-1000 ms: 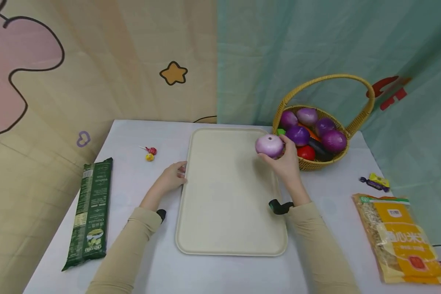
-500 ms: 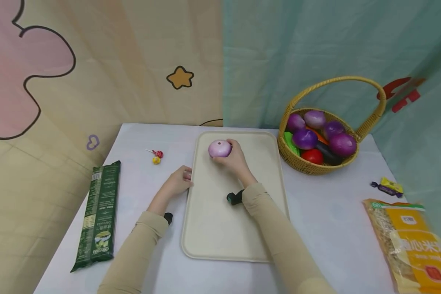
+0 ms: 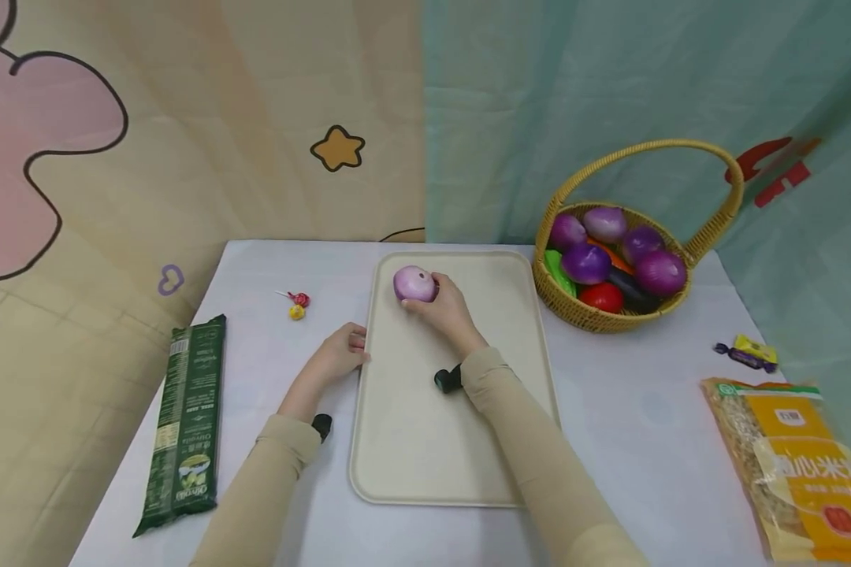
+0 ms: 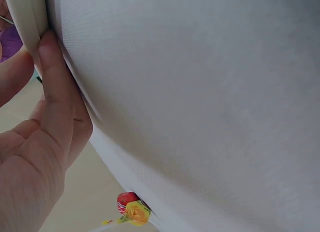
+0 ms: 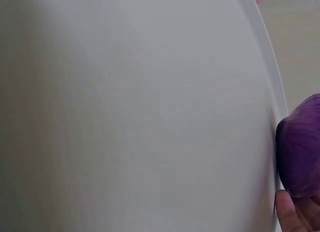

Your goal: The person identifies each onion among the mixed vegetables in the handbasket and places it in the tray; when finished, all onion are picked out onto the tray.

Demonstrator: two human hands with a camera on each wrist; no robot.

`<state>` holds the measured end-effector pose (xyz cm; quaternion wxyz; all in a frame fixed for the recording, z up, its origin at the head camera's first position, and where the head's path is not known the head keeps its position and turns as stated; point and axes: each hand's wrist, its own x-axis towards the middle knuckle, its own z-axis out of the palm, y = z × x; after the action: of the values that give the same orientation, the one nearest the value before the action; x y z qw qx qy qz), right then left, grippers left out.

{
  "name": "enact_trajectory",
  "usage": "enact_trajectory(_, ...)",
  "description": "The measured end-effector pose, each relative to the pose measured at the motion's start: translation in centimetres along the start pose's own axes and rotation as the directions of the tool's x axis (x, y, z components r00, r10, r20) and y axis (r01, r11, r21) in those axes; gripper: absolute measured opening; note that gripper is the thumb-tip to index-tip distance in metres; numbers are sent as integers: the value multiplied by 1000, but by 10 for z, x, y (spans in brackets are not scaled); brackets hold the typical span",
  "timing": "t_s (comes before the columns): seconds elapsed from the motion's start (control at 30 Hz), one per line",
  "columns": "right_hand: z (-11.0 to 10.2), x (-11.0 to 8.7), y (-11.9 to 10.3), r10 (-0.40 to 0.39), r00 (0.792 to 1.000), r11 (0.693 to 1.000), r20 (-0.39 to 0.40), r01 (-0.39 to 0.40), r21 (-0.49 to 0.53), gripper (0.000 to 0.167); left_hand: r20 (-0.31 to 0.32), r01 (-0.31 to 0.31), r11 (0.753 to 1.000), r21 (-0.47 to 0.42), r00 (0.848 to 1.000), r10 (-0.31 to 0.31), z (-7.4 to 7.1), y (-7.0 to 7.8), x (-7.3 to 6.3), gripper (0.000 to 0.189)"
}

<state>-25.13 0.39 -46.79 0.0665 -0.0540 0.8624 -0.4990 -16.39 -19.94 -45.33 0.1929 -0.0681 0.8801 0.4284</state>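
A purple onion (image 3: 414,284) sits at the upper left of the beige tray (image 3: 454,441), its root end tipped toward the right. My right hand (image 3: 448,311) grips it from the right side, thumb in front. In the right wrist view the onion (image 5: 300,147) is low over the tray surface, with a fingertip (image 5: 286,207) beneath its edge. At the tray's left edge, my left hand (image 3: 342,352) holds the rim. The left wrist view shows thumb and forefinger pinching that rim (image 4: 30,19) from both sides.
Right of the tray stands a wicker basket (image 3: 583,316) with several onions, an eggplant (image 3: 631,290) and a tomato (image 3: 601,298). Lollipops (image 3: 298,305) and a green packet (image 3: 184,425) lie left; wrapped candies (image 3: 748,354) and a grain bag (image 3: 794,465) lie right.
My right hand has carried the onion left from beside the basket to the tray's upper left, then tilted it slightly. The left hand has stayed on the tray's rim.
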Motion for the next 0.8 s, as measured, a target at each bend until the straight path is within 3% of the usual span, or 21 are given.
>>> enact_trajectory(0.17,-1,0,-3,20,1000,999,13,-20,-28,86,13,-4,999,-34,1000,5,-1,-1,-1,45)
enact_trajectory(0.5,-15,-8,-9,79,996,996,28,-80,30,85,41,-15,996,-84,999,19,1,-1,1,47)
enact_trajectory(0.6,-28,-16,-16,61,998,997,21,-62,41,78,43,-14,996,-85,999,17,1,-1,1,47)
enact_trajectory(0.8,-72,-36,-20,-67,996,991,-60,73,112,51,44,7,997,-76,999,-3,-1,-1,0,48)
